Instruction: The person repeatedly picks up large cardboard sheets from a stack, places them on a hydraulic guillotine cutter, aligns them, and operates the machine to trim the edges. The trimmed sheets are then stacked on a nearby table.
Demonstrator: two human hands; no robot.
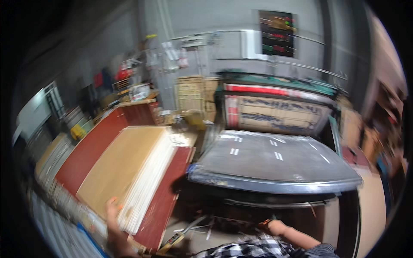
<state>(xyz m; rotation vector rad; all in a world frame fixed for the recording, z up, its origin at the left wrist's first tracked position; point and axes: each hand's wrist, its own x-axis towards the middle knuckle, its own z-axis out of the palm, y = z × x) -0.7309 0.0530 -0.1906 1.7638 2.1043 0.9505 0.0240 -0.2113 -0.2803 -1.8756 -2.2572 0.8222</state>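
A yellow-handled tool lies at lower centre; a broad grey machine bed fills the centre right. Grey wall spans the top, and a dark-red panel underlies my tan board stack at left. My left hand is at its near edge, my right hand at lower right; blur means I can't tell either's grip.

On the grey wall across from me, a dark poster with coloured marks hangs near the dark column toward the right. Tan panels stand upright along its lower part; farther left, a blurred red bundle shows above mixed clutter.
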